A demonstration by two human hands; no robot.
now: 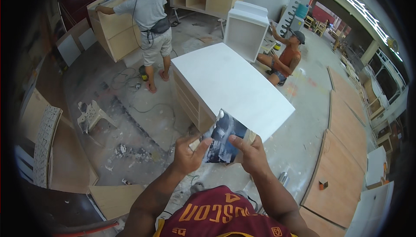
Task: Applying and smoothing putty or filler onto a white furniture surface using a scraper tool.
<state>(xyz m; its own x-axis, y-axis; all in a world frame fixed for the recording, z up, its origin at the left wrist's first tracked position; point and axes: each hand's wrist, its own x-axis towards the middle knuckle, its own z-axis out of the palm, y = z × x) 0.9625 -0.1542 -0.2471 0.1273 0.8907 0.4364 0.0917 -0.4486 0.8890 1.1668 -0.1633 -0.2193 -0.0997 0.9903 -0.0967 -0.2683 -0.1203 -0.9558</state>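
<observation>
In front of my chest, my left hand (187,155) and my right hand (252,154) grip opposite sides of a dark, flat, scraper-like plate (224,141) smeared with white paste. Both thumbs press on its upper face, while the other fingers are curled behind it and partly hidden. A dab of white paste (221,113) sits at its far corner. Pale, handle-like pieces show beside each hand; whether the plate is one piece or two overlapping blades I cannot tell. Just beyond it stands a wooden cabinet with a smooth white top (236,79).
A person in grey (149,14) stands at a wooden cabinet (110,37) at the far left. Another person (289,59) sits beside a white cabinet frame (246,33). Cables and a small stool (95,115) lie on the left floor; wooden panels (342,150) line the right.
</observation>
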